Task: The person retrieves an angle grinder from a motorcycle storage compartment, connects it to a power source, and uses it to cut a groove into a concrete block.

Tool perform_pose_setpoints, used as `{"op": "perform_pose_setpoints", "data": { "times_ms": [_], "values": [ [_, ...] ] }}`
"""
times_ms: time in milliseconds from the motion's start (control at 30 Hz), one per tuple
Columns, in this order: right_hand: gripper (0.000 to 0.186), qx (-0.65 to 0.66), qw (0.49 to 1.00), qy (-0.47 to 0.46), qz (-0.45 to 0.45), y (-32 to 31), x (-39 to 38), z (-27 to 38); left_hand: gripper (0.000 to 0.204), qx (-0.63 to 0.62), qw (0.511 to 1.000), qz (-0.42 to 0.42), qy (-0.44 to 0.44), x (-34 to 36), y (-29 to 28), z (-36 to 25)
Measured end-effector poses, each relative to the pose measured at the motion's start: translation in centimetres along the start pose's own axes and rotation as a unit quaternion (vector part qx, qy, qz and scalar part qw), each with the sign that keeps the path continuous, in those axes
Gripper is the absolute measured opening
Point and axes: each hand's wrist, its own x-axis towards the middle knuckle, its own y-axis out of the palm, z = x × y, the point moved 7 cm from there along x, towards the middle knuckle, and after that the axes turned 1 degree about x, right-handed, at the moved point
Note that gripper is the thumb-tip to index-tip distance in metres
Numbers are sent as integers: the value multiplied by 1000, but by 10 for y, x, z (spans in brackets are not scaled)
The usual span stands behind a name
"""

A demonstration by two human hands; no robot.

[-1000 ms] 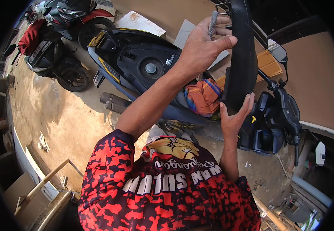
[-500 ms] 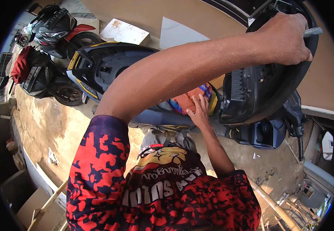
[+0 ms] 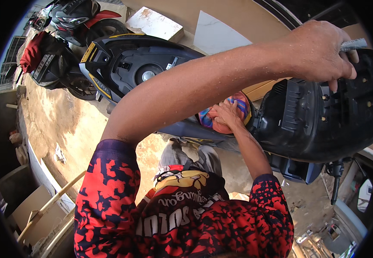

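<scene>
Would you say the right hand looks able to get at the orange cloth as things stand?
Likely yes: the right hand rests on the orange cloth, with the seat tipped clear of it.

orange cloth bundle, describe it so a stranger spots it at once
Find the central dark scooter with its seat tipped forward, underside showing. Just left of the seat, the person's right hand rests on the cloth bundle. Orange with blue and purple patches, it stands out from the black seat beside it.

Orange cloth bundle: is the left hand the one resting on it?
No, the right hand is on the orange cloth bundle, while the left hand is over at the upturned black seat.
</scene>
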Motion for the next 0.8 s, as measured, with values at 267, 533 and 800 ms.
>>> {"op": "perform_pose_setpoints", "data": {
  "times_ms": [267,533,800],
  "values": [
    [44,193,959,39,-205,-10,-95,-92,42,31,933,-144,-327,-182,-95,219],
    [54,141,979,28,-146,-13,-68,-69,40,-162,868,-218,-415,-321,6,322],
    [67,261,961,25,88,-40,-4,-63,52,-10,895,-106,-433,-324,62,327]
  ]
}}
